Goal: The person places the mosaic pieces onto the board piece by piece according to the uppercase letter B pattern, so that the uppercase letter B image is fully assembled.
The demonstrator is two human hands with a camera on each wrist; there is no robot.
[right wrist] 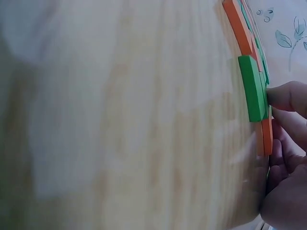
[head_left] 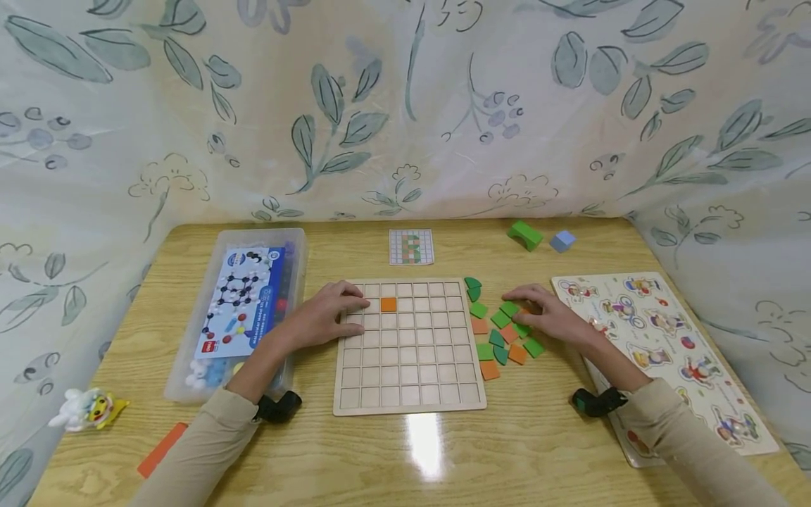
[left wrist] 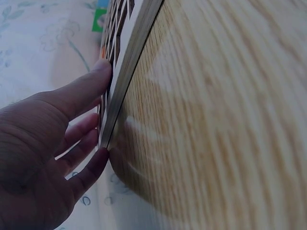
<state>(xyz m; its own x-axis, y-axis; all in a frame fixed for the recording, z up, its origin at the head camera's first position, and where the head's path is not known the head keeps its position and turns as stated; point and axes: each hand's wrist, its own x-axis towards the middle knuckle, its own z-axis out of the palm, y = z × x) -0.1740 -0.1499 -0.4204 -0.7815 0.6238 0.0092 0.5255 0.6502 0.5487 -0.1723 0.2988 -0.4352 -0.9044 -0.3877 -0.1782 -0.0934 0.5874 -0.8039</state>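
A square wooden grid board (head_left: pixel 410 410) lies on the table, with one orange square tile (head_left: pixel 388 305) in a cell of its second row. My left hand (head_left: pixel 319 315) rests at the board's upper left edge, fingers and thumb over the rim; the left wrist view shows the fingertips against that edge. Right of the board lie loose green and orange squares and dark green quarter-round tiles (head_left: pixel 500 354). Over this pile is my right hand (head_left: pixel 550 317), its thumb by a green tile (right wrist: pixel 253 88). An orange tile is partly hidden beneath its fingers.
Behind the board lies a small pattern card (head_left: pixel 411 247). A clear plastic molecular model kit box (head_left: pixel 184 380) stands left, a picture puzzle board (head_left: pixel 659 320) right. Green (head_left: pixel 525 235) and blue (head_left: pixel 562 241) blocks sit at the back. A toy figure (head_left: pixel 95 410) and red block (head_left: pixel 161 451) lie front left.
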